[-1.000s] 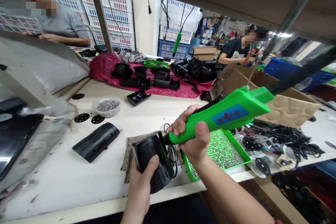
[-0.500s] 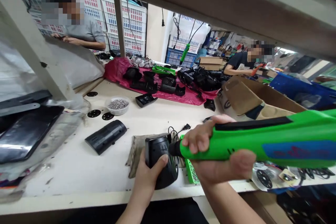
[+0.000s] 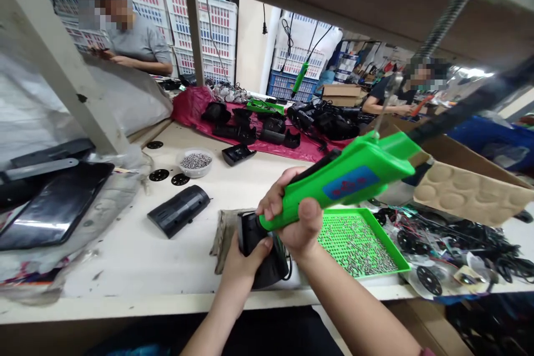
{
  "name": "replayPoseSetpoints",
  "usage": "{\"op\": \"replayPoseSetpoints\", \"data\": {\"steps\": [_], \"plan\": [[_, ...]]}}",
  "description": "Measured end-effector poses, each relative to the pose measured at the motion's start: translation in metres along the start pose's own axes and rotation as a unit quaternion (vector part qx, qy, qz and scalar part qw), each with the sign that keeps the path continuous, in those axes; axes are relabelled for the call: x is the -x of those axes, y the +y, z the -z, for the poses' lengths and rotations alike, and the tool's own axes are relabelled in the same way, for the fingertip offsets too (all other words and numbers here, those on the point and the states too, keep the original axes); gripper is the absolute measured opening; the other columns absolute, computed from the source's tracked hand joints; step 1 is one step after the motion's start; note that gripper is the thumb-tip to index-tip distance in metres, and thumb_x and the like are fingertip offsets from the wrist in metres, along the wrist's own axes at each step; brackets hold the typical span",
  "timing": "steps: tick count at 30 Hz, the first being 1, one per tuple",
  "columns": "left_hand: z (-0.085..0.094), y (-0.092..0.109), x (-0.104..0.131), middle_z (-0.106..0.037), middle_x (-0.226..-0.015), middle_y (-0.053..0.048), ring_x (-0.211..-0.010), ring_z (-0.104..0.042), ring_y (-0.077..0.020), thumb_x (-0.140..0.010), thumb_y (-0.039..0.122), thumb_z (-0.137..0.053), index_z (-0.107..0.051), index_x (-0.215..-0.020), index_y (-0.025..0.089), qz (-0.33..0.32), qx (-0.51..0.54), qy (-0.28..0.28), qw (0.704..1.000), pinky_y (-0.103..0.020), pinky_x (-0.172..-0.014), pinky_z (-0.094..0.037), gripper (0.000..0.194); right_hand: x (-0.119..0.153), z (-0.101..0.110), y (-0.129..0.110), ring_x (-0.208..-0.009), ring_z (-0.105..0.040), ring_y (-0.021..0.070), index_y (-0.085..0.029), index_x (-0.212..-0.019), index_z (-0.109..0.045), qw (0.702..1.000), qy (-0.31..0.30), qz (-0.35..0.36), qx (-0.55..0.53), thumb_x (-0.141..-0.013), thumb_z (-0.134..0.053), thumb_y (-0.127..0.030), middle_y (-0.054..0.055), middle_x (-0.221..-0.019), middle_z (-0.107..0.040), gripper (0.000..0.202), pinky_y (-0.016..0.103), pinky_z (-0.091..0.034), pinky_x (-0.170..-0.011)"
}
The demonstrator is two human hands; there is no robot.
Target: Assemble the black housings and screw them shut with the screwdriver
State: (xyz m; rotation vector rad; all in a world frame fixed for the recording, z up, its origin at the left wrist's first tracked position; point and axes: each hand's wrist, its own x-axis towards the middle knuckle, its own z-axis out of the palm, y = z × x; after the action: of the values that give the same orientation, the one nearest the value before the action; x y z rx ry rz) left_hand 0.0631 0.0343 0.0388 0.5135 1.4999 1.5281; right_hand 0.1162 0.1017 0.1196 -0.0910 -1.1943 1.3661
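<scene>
My left hand (image 3: 246, 258) grips a black plastic housing (image 3: 267, 275), its thumb across the top, over a grey cloth (image 3: 221, 236) on the bench. In my right hand (image 3: 296, 222) is a green electric screwdriver (image 3: 337, 181) with a black strip and a blue label. Its tip points down into the housing's upper part; the contact point is hidden. A spring and a dark cable run from the tool's rear. Beside my right forearm lies a green tray (image 3: 362, 239) of small metal screws. Left of the cloth rests a black half-shell (image 3: 179, 210).
A clear tub of small metal parts (image 3: 196, 164) stands near several black discs (image 3: 159, 175). Black housings lie on pink plastic (image 3: 187, 105) behind. A cardboard box (image 3: 471, 189) and tangled wires (image 3: 438, 233) are right. An overhead shelf and post frame the bench; two people work beyond.
The screwdriver has swung from nearly level to a steeper tilt, its rear end now higher and further left. My right hand moved left, uncovering the screw tray. The left hand still holds the housing.
</scene>
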Motion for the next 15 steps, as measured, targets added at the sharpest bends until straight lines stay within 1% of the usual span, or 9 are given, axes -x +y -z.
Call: {"op": "replayPoseSetpoints", "data": {"steps": [3, 5, 7, 9, 11, 13, 15], "plan": [[0.000, -0.001, 0.001, -0.071, -0.093, -0.009, -0.103, -0.063, -0.0316, -0.058, 0.039, -0.080, -0.066, -0.105, 0.017, -0.005, 0.009, -0.018, 1.000, -0.045, -0.097, -0.043, 0.054, 0.002, 0.001, -0.008, -0.038, -0.043, 0.0085, -0.023, -0.090, -0.059, 1.000, 0.017, 0.012, 0.016, -0.075, -0.068, -0.052, -0.009, -0.050, -0.049, 0.034, 0.023, -0.046, -0.043], [0.000, -0.002, 0.002, -0.072, -0.094, -0.008, -0.098, -0.065, -0.0301, -0.055, 0.038, -0.082, -0.065, -0.108, 0.018, 0.002, 0.020, -0.034, 0.999, -0.043, -0.094, -0.046, 0.059, 0.007, 0.001, -0.022, -0.039, -0.045, 0.0097, -0.024, -0.096, -0.061, 0.998, 0.025, 0.036, 0.034, -0.075, -0.068, -0.053, -0.008, -0.051, -0.050, 0.037, 0.025, -0.048, -0.044], [0.001, -0.004, 0.002, -0.072, -0.094, -0.009, -0.091, -0.067, -0.0289, -0.054, 0.038, -0.084, -0.063, -0.112, 0.017, 0.022, 0.036, -0.041, 0.998, -0.043, -0.088, -0.049, 0.065, 0.014, 0.003, -0.041, -0.041, -0.048, 0.0113, -0.024, -0.101, -0.064, 0.997, 0.039, 0.054, 0.045, -0.075, -0.069, -0.055, -0.006, -0.053, -0.052, 0.041, 0.028, -0.050, -0.046], [0.003, -0.005, 0.002, -0.072, -0.095, -0.011, -0.087, -0.068, -0.0281, -0.057, 0.041, -0.082, -0.061, -0.115, 0.015, 0.047, 0.054, -0.041, 0.997, -0.042, -0.083, -0.053, 0.067, 0.021, 0.007, -0.060, -0.043, -0.049, 0.0122, -0.024, -0.104, -0.066, 0.995, 0.055, 0.066, 0.059, -0.076, -0.069, -0.056, -0.005, -0.054, -0.053, 0.043, 0.029, -0.050, -0.047], [0.005, -0.004, 0.000, -0.071, -0.100, -0.012, -0.088, -0.068, -0.0274, -0.064, 0.045, -0.077, -0.059, -0.119, 0.014, 0.069, 0.080, -0.037, 0.994, -0.040, -0.079, -0.055, 0.065, 0.026, 0.013, -0.072, -0.043, -0.049, 0.0127, -0.024, -0.104, -0.068, 0.992, 0.061, 0.068, 0.084, -0.076, -0.069, -0.055, -0.004, -0.054, -0.053, 0.042, 0.029, -0.050, -0.046], [0.006, -0.002, 0.000, -0.070, -0.106, -0.012, -0.093, -0.068, -0.0268, -0.067, 0.047, -0.075, -0.058, -0.122, 0.014, 0.086, 0.106, -0.034, 0.990, -0.037, -0.078, -0.056, 0.066, 0.031, 0.020, -0.075, -0.042, -0.049, 0.0129, -0.024, -0.103, -0.068, 0.990, 0.064, 0.062, 0.108, -0.077, -0.068, -0.055, -0.004, -0.054, -0.053, 0.040, 0.029, -0.050, -0.045], [0.005, 0.000, 0.000, -0.070, -0.108, -0.011, -0.096, -0.067, -0.0267, -0.064, 0.044, -0.079, -0.057, -0.125, 0.016, 0.093, 0.121, -0.030, 0.988, -0.034, -0.078, -0.056, 0.070, 0.033, 0.026, -0.070, -0.041, -0.049, 0.0126, -0.024, -0.101, -0.068, 0.988, 0.080, 0.057, 0.119, -0.076, -0.068, -0.057, -0.004, -0.053, -0.052, 0.041, 0.029, -0.050, -0.043]]}}
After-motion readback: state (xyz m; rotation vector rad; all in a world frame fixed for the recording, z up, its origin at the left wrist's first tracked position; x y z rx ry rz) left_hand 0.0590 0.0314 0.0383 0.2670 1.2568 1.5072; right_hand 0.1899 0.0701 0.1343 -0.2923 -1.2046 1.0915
